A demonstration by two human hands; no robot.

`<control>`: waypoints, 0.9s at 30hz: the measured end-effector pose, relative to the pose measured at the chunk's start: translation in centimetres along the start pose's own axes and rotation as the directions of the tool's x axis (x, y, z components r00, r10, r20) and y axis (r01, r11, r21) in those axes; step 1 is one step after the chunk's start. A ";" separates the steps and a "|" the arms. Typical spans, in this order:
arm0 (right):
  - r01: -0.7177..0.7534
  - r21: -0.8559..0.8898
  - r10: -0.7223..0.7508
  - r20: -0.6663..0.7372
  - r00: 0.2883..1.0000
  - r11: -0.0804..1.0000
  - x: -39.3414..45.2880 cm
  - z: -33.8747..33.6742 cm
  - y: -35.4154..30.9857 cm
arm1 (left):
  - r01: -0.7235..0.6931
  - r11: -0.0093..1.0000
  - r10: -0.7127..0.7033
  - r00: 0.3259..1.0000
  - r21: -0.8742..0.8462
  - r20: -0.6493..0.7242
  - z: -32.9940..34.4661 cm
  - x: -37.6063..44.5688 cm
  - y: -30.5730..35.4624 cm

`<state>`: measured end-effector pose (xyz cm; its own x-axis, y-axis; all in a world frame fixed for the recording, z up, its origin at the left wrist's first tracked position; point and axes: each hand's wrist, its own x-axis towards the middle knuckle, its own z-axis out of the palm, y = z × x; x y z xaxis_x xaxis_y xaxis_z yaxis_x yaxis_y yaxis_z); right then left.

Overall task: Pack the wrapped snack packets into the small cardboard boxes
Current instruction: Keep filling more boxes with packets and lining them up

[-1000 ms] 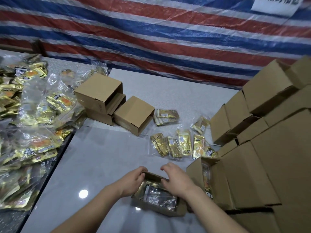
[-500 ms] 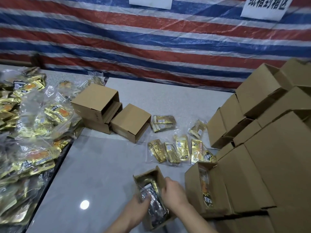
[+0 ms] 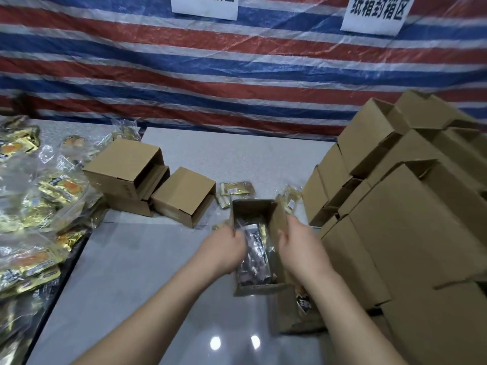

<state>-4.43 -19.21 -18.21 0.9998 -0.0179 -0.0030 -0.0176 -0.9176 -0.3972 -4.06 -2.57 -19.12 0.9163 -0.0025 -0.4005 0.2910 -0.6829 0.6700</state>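
The white sign (image 3: 205,6) at the top edge is cut off; the packet heap (image 3: 31,227) runs off the left edge.

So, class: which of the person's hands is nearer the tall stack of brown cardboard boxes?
Right. The right hand holds the open box's side facing the tall stack of brown cardboard boxes; the left hand is at its far side.

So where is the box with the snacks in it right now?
In the head view the open box is held between the left hand and right hand, low and middle over the grey table, just left of the big box stack.
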 end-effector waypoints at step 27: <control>-0.443 0.006 0.441 -0.095 0.892 0.897 -3.3 -4.1 6.3 | -0.073 0.994 0.094 0.948 -0.082 0.305 10.6 0.4 7.9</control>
<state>-7.87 -26.52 -16.92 0.8841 -0.4584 -0.0908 -0.4583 -0.8125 -0.3602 -4.31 -15.73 -20.62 0.8121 -0.2893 -0.5067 0.2451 -0.6189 0.7462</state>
